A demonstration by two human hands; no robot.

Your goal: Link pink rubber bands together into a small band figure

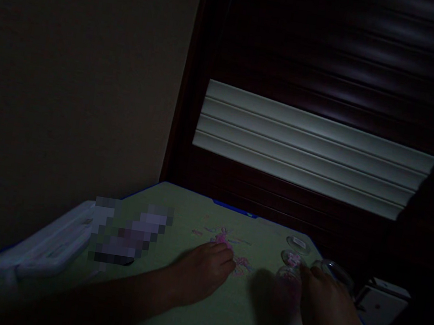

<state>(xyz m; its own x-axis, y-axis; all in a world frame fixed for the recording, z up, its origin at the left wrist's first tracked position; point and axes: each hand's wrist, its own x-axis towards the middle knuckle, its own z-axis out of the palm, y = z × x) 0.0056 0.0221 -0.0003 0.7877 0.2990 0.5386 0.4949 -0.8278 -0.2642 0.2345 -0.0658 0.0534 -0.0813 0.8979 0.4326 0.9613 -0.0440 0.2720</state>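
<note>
My left hand (211,269) rests low over the middle of the table, its fingers curled together beside a small pink patch (222,237). More pink and pale shapes (242,264) lie around those fingertips; whether they are loose pieces or a printed pattern I cannot tell. On the right, my right hand (328,304) reaches down with fingers bent at a clear round container with pink contents (286,289). Anything within either hand is hidden by the fingers and the dim light. Just behind the container sits a small clear dish with pink bits (293,258).
A clear round lid-like piece with a label (298,242) lies farther back. At left are a white tray-like case (54,239) and a blurred-out flat object (132,237). A white boxy item (381,306) stands beyond the right edge of the pale table (178,203). A slatted panel (309,144) rises behind.
</note>
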